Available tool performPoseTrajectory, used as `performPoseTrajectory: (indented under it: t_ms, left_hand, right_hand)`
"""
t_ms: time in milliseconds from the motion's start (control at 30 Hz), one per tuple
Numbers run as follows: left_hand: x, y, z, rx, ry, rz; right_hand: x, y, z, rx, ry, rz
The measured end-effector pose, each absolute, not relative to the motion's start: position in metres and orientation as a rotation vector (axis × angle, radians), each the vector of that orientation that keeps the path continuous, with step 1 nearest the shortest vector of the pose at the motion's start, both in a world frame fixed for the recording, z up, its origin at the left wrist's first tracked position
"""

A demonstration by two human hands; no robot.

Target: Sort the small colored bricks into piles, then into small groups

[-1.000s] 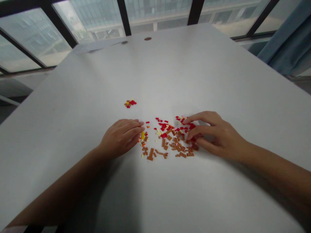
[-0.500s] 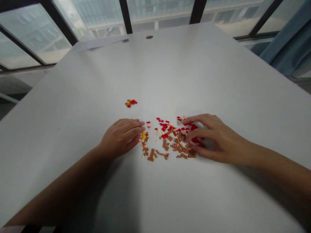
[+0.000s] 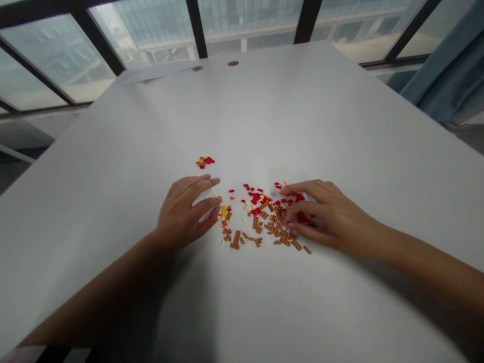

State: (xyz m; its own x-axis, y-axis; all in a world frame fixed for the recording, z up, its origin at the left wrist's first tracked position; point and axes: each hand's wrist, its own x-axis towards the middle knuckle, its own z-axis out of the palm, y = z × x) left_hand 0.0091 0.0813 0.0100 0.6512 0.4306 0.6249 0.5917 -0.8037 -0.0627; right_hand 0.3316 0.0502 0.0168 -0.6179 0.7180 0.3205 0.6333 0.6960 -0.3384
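A scatter of tiny red, brown, orange and cream bricks (image 3: 264,217) lies on the white table (image 3: 264,111) between my hands. My left hand (image 3: 187,214) rests flat at the pile's left edge, fingers stretched and slightly spread, holding nothing. A small yellow brick (image 3: 223,210) sits just off its fingertips. My right hand (image 3: 321,217) lies at the pile's right edge with its fingers extended along the table, fingertips among the red and brown bricks. Some bricks are hidden under those fingers.
A small separate cluster of red and orange bricks (image 3: 204,161) lies further back on the left. Two round cable holes (image 3: 233,63) sit near the table's far edge. Windows with dark frames run behind; a blue curtain (image 3: 446,65) hangs at the right.
My right hand has slid left, pushing the right side of the pile inward. My left hand's index finger has lifted and spread away from the others.
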Motion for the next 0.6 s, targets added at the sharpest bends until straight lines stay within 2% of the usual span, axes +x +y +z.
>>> performPoseTrajectory:
  t_ms: [367,600]
  left_hand:
    - [0.057,0.006,0.043,-2.825,-1.145,-0.983]
    - [0.061,0.005,0.037,-2.823,-1.144,-0.993]
  right_hand:
    - [0.295,0.018,0.033,-0.944,-2.335,0.259]
    - [0.284,0.011,0.033,-0.908,-2.331,0.299]
